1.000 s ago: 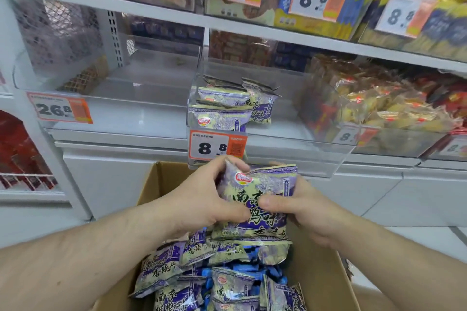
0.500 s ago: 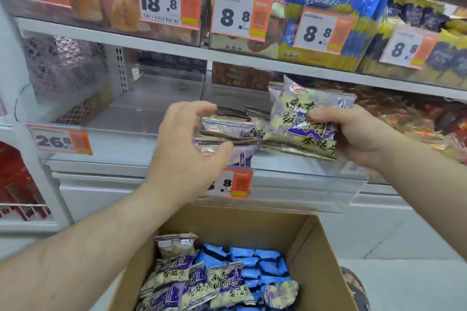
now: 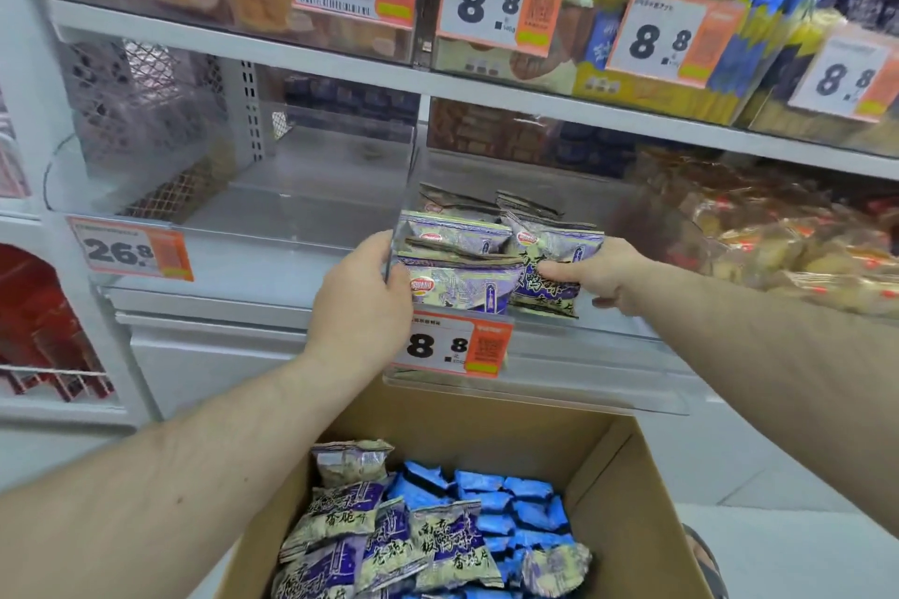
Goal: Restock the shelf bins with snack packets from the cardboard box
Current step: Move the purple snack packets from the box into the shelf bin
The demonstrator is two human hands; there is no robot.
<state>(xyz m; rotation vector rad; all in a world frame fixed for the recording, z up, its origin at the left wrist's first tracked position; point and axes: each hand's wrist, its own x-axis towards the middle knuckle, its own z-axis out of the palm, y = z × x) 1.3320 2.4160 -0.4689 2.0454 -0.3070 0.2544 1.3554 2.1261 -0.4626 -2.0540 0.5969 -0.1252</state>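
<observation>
Both hands work at the clear bin (image 3: 535, 355): the left hand (image 3: 360, 306) curls round its front-left corner, the right hand (image 3: 596, 275) pinches a purple packet (image 3: 549, 287) just inside. Released crooked, that packet could slide over the bin's low front into the cardboard box (image 3: 622, 477) below.

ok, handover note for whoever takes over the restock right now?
Left hand: grips the front left corner of the clear bin.
Right hand: holds a purple snack packet, setting it in the bin beside the packets already stacked there.
Cardboard box below the shelf holds more purple packets and blue ones.
Done: several packets are in the bin.
Left: release this one, then empty the box. The neighbouring bin on the left looks bare.
</observation>
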